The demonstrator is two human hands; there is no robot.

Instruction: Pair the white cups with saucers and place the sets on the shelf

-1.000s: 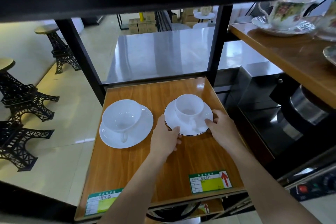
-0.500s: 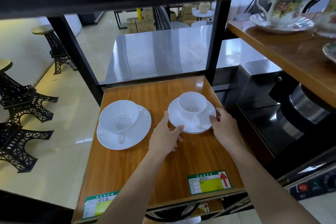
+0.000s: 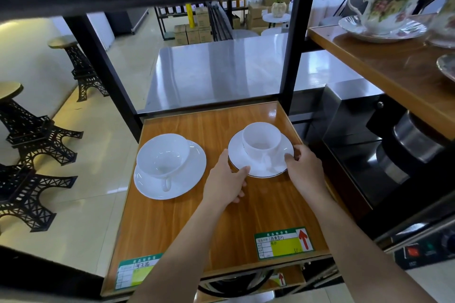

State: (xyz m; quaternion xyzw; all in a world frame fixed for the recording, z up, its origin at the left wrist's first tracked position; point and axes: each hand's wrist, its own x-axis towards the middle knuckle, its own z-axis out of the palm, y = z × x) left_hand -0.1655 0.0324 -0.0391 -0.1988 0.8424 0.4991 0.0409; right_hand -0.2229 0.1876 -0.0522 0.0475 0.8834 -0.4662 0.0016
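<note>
The right saucer [image 3: 248,167], with a white cup [image 3: 261,141] on it, is being held at its near rim by the left hand [image 3: 225,181] and the right hand [image 3: 304,167], on the wooden shelf [image 3: 177,219]. The fingertips underneath are being hidden. Another cup and saucer set [image 3: 170,167] is sitting just to the left.

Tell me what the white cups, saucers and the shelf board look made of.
Cups and saucers: likely glazed ceramic or porcelain, opaque white with a soft gloss; the right saucer has a thin dark rim line. Shelf board: wood-grain surface, glossy, with reflections near the back; solid wood or laminate cannot be told.
</note>
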